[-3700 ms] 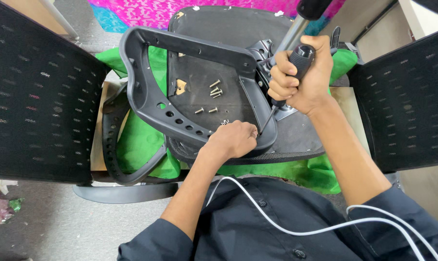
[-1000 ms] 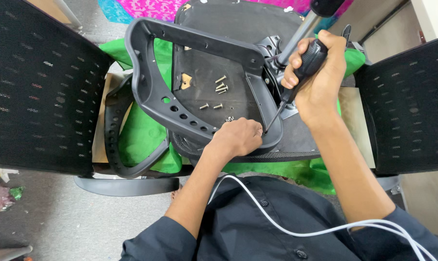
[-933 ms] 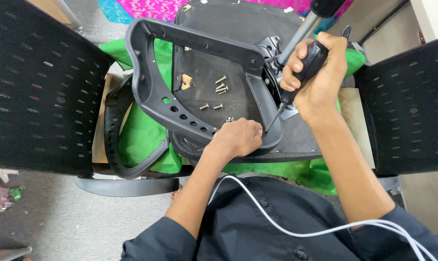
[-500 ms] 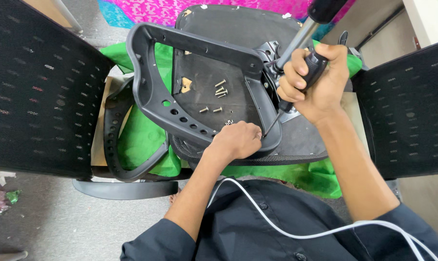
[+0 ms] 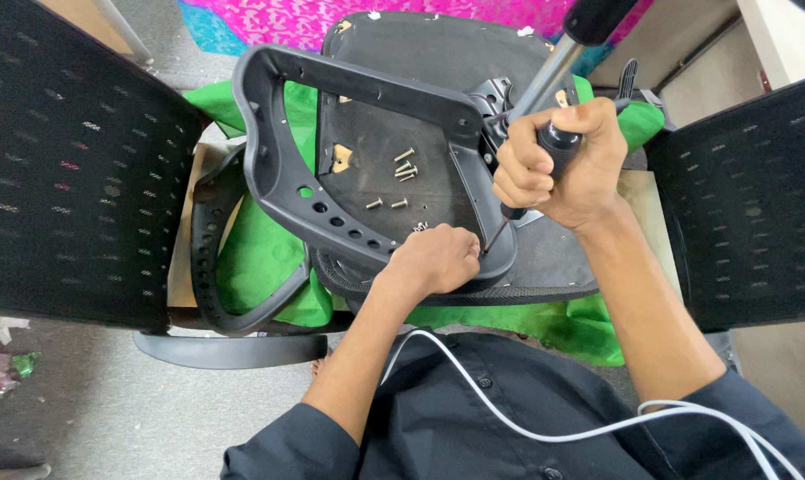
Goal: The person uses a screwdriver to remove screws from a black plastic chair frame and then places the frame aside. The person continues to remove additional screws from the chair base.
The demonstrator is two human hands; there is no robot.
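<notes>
- Flanking the work on both sides are two black mesh chair backs (image 5: 64, 169), standing well apart from each other and leaving a gap where the person is working.
- Lying upside down between them is the chair seat (image 5: 438, 107), its underside facing up on a green cloth (image 5: 260, 258) that seems to be cushioning it; this way the fixing points are facing the person.
- Resting across that underside is a black plastic armrest frame (image 5: 331, 213), its holed bar lying along the seat's near edge, apparently being lined up for fastening.
- Rising from the seat's far right is the metal gas-lift column (image 5: 553, 67), tilting up and out of view.
- Gripping a black-handled screwdriver (image 5: 544, 156), the right hand (image 5: 562, 169) is closing fully round the handle, its grip tight, and is angling the thin shaft down so the tip is meeting the frame's near corner.
- Pressing on that corner, the left hand (image 5: 438, 262) is curling loosely beside the tip, probably steadying the frame or a screw; I cannot tell whether its fingers are pinching anything.
- Lying loose on the seat underside, inside the frame's opening, are several screws (image 5: 404, 164), sitting near both hands for easy reach.
</notes>
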